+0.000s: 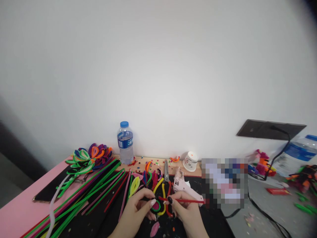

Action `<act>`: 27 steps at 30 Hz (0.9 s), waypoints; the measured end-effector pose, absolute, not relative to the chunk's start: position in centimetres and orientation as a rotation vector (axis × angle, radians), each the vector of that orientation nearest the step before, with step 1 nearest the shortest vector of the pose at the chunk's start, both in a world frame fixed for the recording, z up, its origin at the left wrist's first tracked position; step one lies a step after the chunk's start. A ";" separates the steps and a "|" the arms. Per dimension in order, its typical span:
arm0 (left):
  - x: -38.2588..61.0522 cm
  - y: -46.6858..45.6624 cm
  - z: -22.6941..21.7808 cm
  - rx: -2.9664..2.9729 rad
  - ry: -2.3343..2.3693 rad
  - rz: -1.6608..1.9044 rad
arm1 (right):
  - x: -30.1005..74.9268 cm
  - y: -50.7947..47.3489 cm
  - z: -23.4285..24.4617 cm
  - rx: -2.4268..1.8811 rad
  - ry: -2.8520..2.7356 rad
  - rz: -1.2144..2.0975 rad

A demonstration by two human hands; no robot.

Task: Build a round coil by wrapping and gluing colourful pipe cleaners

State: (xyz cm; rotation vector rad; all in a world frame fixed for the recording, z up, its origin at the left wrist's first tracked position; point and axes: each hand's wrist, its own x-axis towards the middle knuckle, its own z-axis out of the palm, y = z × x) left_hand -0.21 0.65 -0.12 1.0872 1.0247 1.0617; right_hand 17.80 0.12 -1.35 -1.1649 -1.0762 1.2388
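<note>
In front of me, my left hand (pixel 140 206) is closed, thumb and index finger pinched, at a small green and pink pipe-cleaner coil (pixel 156 207) with dark fuzz at its upper edge. Some of that coil is hidden by the fingers. My right hand (pixel 186 210) pinches a red pipe cleaner (pixel 190 201), whose left end meets the left fingertips; its other end points right. Just beyond the hands lie a bent yellow pipe cleaner (pixel 163 193), scissors (pixel 166 172) and a pale pink glue gun (pixel 184 186).
Left lie a bundle of long pipe cleaners (pixel 91 195), pipe-cleaner flowers (pixel 86 157) and a dark tablet-like slab (pixel 49 190). A water bottle (pixel 125 145) and paper cup (pixel 190 161) stand by the wall. A black cable (pixel 264 215) crosses the grey table at right, near a blurred-out patch.
</note>
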 end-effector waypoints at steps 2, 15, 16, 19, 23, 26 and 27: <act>-0.2 0.6 0.0 1.095 1.031 1.064 | 17.8 0.2 -1.6 -1.138 -1.053 1.265; -0.1 0.6 -0.4 1.130 1.032 1.052 | 17.5 0.5 -1.6 -1.101 -1.011 1.299; -0.1 0.6 -0.4 1.125 1.034 1.053 | 17.5 0.4 -1.4 -1.100 -1.012 1.305; -0.1 0.6 -0.5 1.123 1.029 1.061 | 17.6 0.3 -1.3 -1.111 -1.007 1.317; -0.2 0.5 -0.8 1.132 1.017 1.061 | 17.7 0.1 -1.3 -1.098 -1.003 1.275; -0.2 0.4 -0.8 1.141 1.020 1.072 | 17.6 0.1 -1.3 -1.102 -1.016 1.275; -0.2 0.4 -0.8 1.146 1.020 1.065 | 17.6 0.1 -1.4 -1.103 -1.019 1.277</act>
